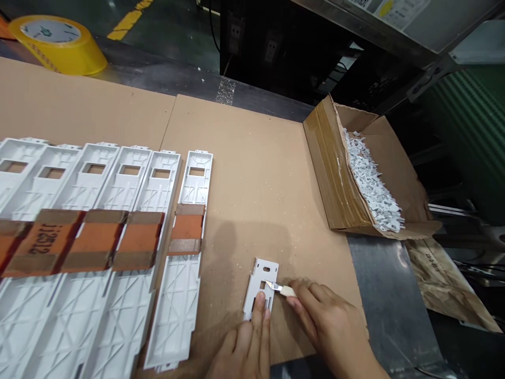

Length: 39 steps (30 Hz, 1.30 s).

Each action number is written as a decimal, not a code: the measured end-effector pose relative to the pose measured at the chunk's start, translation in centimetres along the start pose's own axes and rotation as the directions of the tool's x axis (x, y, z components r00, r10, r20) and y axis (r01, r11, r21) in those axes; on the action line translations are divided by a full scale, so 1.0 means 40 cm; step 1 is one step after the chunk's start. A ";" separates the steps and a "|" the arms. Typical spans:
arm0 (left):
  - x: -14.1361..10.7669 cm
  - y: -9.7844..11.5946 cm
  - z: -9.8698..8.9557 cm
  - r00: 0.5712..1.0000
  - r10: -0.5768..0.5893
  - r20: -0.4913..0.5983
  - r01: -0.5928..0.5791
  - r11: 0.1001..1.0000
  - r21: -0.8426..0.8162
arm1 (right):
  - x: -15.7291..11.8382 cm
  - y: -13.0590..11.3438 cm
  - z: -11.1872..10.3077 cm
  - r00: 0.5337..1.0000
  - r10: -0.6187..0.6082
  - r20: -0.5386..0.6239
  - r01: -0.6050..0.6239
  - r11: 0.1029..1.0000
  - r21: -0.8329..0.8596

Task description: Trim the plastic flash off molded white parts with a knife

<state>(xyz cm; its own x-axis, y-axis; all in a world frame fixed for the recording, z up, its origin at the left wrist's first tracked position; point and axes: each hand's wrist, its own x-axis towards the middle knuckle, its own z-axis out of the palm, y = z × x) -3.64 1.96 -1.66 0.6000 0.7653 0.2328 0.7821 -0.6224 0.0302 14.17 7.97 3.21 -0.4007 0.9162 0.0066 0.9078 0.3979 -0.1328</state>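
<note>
A small white moulded plastic plate (263,270) lies flat on the brown cardboard sheet (252,173), near the bottom of the view. My left hand (244,345) rests on its lower end, with fingertips pressing it down. My right hand (327,321) is shut around a craft knife (282,288) with a cream handle. The knife's small blade touches the edge of a square opening in the plate. My left fingers hide the plate's lower part.
To the left lies a row of several long white plastic panels (177,295), held by strips of brown tape (187,229). A cardboard box (355,168) of white plastic scraps stands at the right. A yellow tape roll (59,45) sits at the far edge.
</note>
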 end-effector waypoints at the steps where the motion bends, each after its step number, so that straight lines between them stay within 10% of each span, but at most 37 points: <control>1: 0.000 0.000 0.000 1.000 -0.001 -0.003 0.001 1.000 0.001 | 0.000 -0.001 -0.001 1.000 0.001 0.006 -0.001 1.000 -0.013; 22: 0.006 -0.008 0.003 0.997 0.077 -0.025 -0.076 0.997 0.009 | 0.140 0.057 -0.066 0.905 -0.222 0.363 0.312 0.927 -0.209; 39: 0.006 0.003 0.005 0.999 0.017 -0.033 -0.016 1.000 0.021 | 0.351 -0.012 -0.100 0.644 -0.536 0.546 0.718 0.669 -0.191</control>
<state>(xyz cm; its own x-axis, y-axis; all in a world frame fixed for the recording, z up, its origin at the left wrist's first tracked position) -3.37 2.09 -1.81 0.6071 0.7490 0.2654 0.7758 -0.6309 0.0059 8.61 20.83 7.34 -0.8121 0.3514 -0.4658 0.3437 0.9332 0.1048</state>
